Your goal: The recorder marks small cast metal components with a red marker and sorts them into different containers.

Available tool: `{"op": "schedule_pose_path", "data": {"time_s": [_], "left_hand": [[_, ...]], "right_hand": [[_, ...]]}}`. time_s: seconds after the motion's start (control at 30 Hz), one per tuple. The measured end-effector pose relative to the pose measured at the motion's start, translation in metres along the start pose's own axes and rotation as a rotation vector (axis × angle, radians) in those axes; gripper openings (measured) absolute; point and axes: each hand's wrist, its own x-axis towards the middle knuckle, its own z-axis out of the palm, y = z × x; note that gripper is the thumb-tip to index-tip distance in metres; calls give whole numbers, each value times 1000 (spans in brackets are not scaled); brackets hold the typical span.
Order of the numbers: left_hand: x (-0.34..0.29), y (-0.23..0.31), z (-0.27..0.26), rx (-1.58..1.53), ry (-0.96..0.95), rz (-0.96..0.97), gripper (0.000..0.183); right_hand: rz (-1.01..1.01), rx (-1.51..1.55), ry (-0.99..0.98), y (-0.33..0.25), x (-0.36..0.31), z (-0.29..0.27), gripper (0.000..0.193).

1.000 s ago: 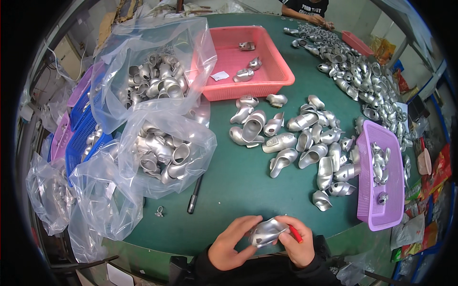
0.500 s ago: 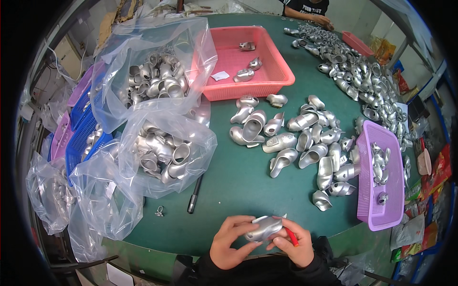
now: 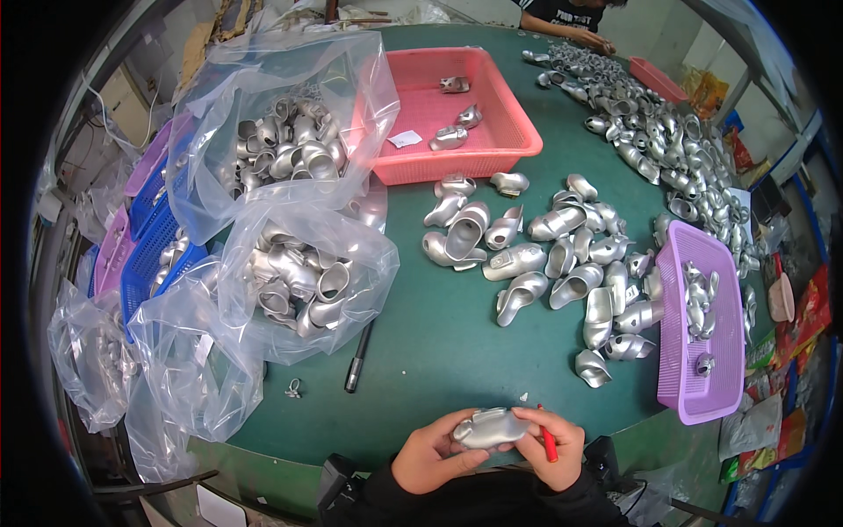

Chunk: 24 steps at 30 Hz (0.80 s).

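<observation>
A curved, hollow silver metal part is held just off the near table edge, between my two hands. My left hand grips its left end, thumb below and fingers behind. The fingers and thumb of my right hand touch the part's right end. That same hand also holds a slim red pen-like tool, which points upward; its tip is too small to make out. Beyond my hands lie several similar metal parts, loose on the green table.
At left stand clear plastic bags of metal parts, beside blue baskets. A black marker lies near them. A pink basket is at the back, a purple basket at right. Across the table, another person sits by a long heap of parts.
The metal part has turned in my hands, showing a smoother side, and moved slightly right. The red tool has shifted a little right and stands more upright.
</observation>
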Motion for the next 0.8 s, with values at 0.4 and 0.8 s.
{"op": "schedule_pose_path", "data": {"time_s": [0.4,0.8], "left_hand": [[4,-4,-22,-320,-79,-307,40],[2,-3,-3,676,138,395,42]], "right_hand": [[186,252,-130,-1,4,-3,26],[188,256,-108,-4,4,-4,33]]}}
